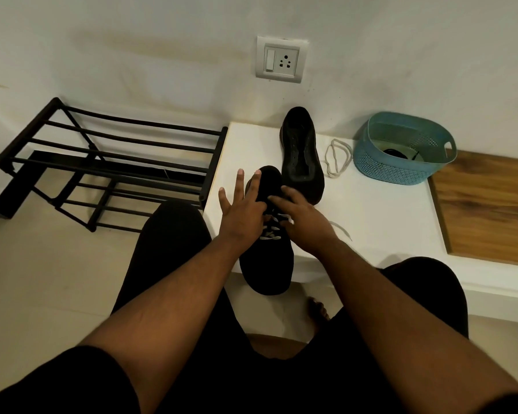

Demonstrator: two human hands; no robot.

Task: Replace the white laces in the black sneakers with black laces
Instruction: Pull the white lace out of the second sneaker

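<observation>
White laces (272, 227) cross the near black sneaker (266, 264) at the table (371, 210) edge, where the left hand (245, 209) rests with fingers spread straight and the right hand (302, 218) pinches a lace, beside the unlaced sneaker (301, 153), loose lace (337, 158) and blue basket (401, 150).

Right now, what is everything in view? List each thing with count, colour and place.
near sneaker: 1, black, white-laced, platform's front edge, under both hands
far sneaker: 1, black, unlaced, platform's back
loose white lace: 1, between far sneaker and basket
basket: 1, teal, right of lace, dark item inside
platform: 1, white
wooden panel: 1, brown, platform's right
shoe rack: 1, black, left
wall socket: 1, white, wall
left hand: fingers spread on near sneaker
right hand: on its laces
</observation>
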